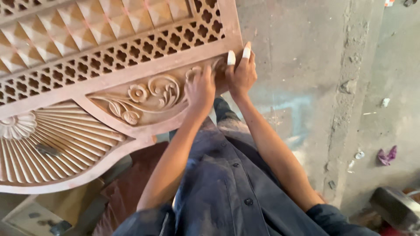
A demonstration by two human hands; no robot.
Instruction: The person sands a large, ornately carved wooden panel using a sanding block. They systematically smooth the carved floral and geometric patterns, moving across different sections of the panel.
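Carved wooden panel [131,94] (dusty) over concrete floor [306,65]

We lost the carved wooden panel [109,78] past the top and left picture edges. Our left hand [200,89] hid the scrollwork beneath it, and the dark metal object [396,207] at bottom right stayed blurred.

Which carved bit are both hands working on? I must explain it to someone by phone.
Start at the big wooden panel, below its lattice strip. The scroll relief holds a flower and curling leaves; left hand and right hand press its right tip, unlike the fan carving.
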